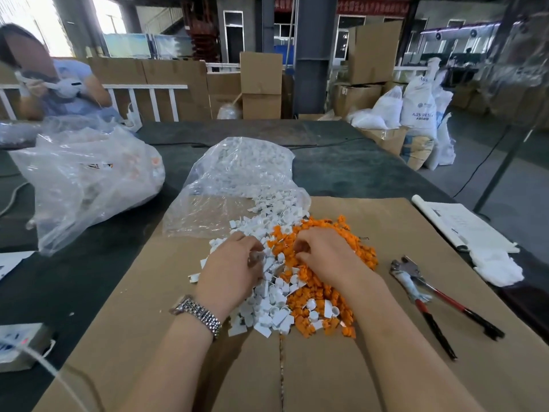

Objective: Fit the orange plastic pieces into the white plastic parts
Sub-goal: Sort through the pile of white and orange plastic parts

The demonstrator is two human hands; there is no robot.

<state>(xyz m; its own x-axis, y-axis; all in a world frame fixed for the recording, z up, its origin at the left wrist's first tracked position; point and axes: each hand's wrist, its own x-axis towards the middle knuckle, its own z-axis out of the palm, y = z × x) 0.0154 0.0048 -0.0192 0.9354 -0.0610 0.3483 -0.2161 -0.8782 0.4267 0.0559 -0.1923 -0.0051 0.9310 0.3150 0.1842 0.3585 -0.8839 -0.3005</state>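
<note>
Item: assembly stock, centre of frame, on cardboard sheet [386, 337] over dark worktop [341, 162].
- White plastic parts [269, 310]: one heap, too many to count, spilling from clear bag [237, 179].
- Orange plastic pieces [320, 289]: one heap, uncountable, touching the white heap on its right.
- Left hand [231, 272]: grip curled into the white heap; whether it grasps a part, cannot tell.
- Right hand [323, 254]: fingers bent into the orange heap; contents hidden.
- Pliers [439, 301]: one, lower right.
- Second bag [86, 179]: one, left.

Handling note: best to single out one piece per hand, then align before pressing.
</note>
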